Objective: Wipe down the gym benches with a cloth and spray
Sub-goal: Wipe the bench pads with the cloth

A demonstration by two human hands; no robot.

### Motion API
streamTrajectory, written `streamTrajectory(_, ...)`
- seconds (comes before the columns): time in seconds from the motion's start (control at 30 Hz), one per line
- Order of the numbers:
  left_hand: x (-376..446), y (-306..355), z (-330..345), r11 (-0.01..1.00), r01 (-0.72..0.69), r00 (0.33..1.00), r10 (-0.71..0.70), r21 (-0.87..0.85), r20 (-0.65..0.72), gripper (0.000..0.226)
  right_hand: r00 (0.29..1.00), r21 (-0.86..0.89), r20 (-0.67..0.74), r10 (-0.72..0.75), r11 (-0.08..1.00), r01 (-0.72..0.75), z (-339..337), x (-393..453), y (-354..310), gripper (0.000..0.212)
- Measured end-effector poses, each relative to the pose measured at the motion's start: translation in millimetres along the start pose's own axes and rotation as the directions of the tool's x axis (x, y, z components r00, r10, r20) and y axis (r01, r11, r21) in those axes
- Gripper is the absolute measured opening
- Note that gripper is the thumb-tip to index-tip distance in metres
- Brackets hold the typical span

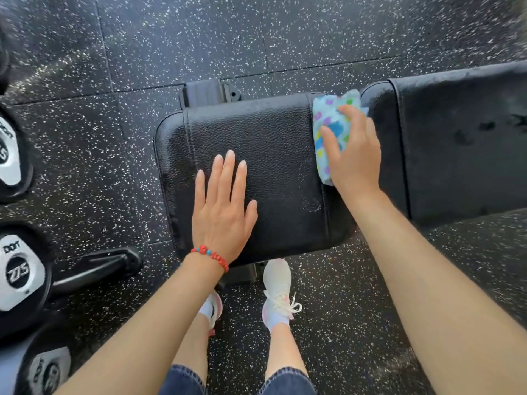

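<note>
A black padded gym bench runs across the middle of the view, with a square seat pad (273,132) on the left and a longer back pad (462,143) on the right. My left hand (224,206) lies flat on the seat pad, fingers straight, a red bead bracelet at the wrist. My right hand (352,155) presses a folded light-blue cloth (328,118) with coloured spots against the gap between the two pads, fingers spread over it. No spray bottle is in view.
Speckled black rubber floor (256,38) surrounds the bench. Dumbbells (20,277) with silver end caps lie at the left edge, one handle pointing toward the bench. My feet in white sneakers (278,292) stand just in front of the seat pad.
</note>
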State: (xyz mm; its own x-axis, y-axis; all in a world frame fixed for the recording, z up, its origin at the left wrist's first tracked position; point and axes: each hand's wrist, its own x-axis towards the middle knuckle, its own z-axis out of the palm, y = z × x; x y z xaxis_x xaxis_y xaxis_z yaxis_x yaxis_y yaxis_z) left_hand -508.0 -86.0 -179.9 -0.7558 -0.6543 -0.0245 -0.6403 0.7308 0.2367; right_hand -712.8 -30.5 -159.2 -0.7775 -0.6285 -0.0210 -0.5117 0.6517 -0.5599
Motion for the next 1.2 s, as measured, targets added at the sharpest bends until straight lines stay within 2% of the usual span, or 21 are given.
streamTrajectory(0.2,1.4,2.8,-5.4,1.0,0.025,0.999,-0.025,0.014,0.037,0.055,0.999,0.029,0.011,0.038,0.999,-0.038,-6.8,-35.7,10.1,0.037)
streamTrajectory(0.33,5.0,9.9,-14.0,0.998,0.064,0.996,-0.062,-0.024,0.063,0.054,0.995,-0.033,0.068,0.068,0.997,-0.066,-27.3,-90.2,26.9,0.037)
streamTrajectory(0.43,4.2,16.1,-17.9,0.992,0.102,0.992,-0.097,-0.072,0.075,0.058,0.98,-0.056,0.136,0.148,0.988,-0.142,-41.6,-120.4,36.6,0.038)
streamTrajectory(0.5,2.8,21.6,-20.8,0.993,0.064,0.996,-0.057,-0.096,0.075,0.06,0.974,-0.039,0.142,0.176,0.984,-0.172,-52.2,-129.4,39.7,0.036)
streamTrajectory(0.57,0.2,28.4,-24.0,0.993,0.017,0.996,-0.006,-0.114,0.092,0.059,0.98,-0.029,0.078,0.182,0.983,-0.18,-63.5,-132.7,40.9,0.034)
streamTrajectory(0.67,-3.6,39.5,-26.8,0.988,-0.05,0.991,0.068,-0.144,0.117,0.058,0.98,0.004,-0.04,0.196,0.981,-0.196,-76.2,-123.7,42.1,0.035)
streamTrajectory(0.8,-1.0,57.4,-21.4,0.986,-0.086,0.988,0.103,-0.145,0.114,0.058,0.983,-0.048,-0.014,0.181,0.982,-0.181,-72.5,-93.0,55.5,0.036)
streamTrajectory(0.9,8.3,71.0,-11.6,0.988,-0.036,0.993,0.052,-0.148,0.106,0.058,0.983,-0.082,0.029,0.18,0.981,-0.178,-60.4,-72.0,67.8,0.039)
streamTrajectory(1.07,26.4,95.3,7.1,0.989,0.091,0.994,-0.083,-0.12,0.066,0.056,1.0,-0.125,-0.008,0.03,0.992,-0.031,-51.8,-41.8,73.7,0.038)
streamTrajectory(1.2,35.2,107.8,15.7,0.986,0.136,0.99,-0.133,-0.094,0.037,0.054,0.999,-0.121,-0.037,-0.018,0.993,0.013,-40.4,25.6,61.7,0.04)
